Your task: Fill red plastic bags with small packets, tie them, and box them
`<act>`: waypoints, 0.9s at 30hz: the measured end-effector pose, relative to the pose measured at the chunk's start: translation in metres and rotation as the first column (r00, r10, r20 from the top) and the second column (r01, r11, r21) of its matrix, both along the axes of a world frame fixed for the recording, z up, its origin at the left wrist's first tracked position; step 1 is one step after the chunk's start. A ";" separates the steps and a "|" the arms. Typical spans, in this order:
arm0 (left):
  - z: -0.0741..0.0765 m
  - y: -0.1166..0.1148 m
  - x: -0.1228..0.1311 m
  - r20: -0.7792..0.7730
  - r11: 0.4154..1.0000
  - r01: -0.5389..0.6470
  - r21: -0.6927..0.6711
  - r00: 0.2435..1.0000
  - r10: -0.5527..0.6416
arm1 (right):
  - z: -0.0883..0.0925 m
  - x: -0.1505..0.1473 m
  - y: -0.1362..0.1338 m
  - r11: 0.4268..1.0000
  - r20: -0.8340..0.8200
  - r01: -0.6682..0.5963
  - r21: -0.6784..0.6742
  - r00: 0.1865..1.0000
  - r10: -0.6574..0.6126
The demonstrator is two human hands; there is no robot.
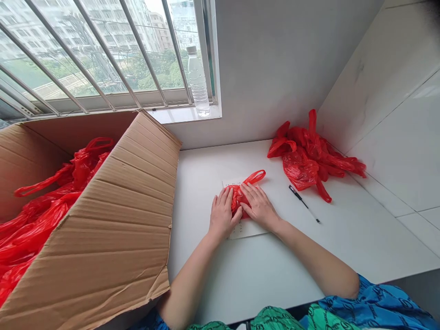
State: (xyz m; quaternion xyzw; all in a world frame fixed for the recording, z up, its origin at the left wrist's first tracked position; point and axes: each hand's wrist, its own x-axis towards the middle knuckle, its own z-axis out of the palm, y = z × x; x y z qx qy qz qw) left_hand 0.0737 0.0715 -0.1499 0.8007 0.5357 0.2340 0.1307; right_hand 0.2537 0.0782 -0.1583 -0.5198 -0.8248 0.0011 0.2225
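Note:
A red plastic bag [237, 200], bunched small, lies on a sheet of paper [252, 232] with writing on it, on the white tabletop. One looped handle of the bag sticks out toward the upper right. My left hand [223, 214] rests on the bag's left side, fingers stretched forward and thumb pointing inward. From the right, my right hand [259, 207] lies over the bag with its fingers extended and slightly apart. Both hands touch the bag and cover part of it, and the thumbs nearly meet at its near edge.
A large cardboard box [127, 220] full of red plastic bags [51, 206] stands at the left. More red bags [305, 153] are heaped by the wall at the back right, near a pen [304, 204]. A clear bottle [198, 85] stands on the windowsill.

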 end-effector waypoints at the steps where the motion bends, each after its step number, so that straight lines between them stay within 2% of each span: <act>1: 0.000 0.000 0.000 -0.001 1.000 -0.001 0.003 1.000 0.001 | 0.000 0.000 0.000 1.000 -0.001 0.000 -0.001 1.000 0.000; 23: -0.003 0.001 0.001 0.010 1.000 -0.011 -0.016 1.000 0.012 | -0.001 0.001 0.001 1.000 -0.009 -0.007 -0.024 1.000 0.007; 27: 0.010 -0.005 -0.004 0.127 0.998 0.014 -0.066 0.992 -0.005 | 0.002 0.003 0.001 0.998 -0.010 -0.029 -0.048 1.000 0.029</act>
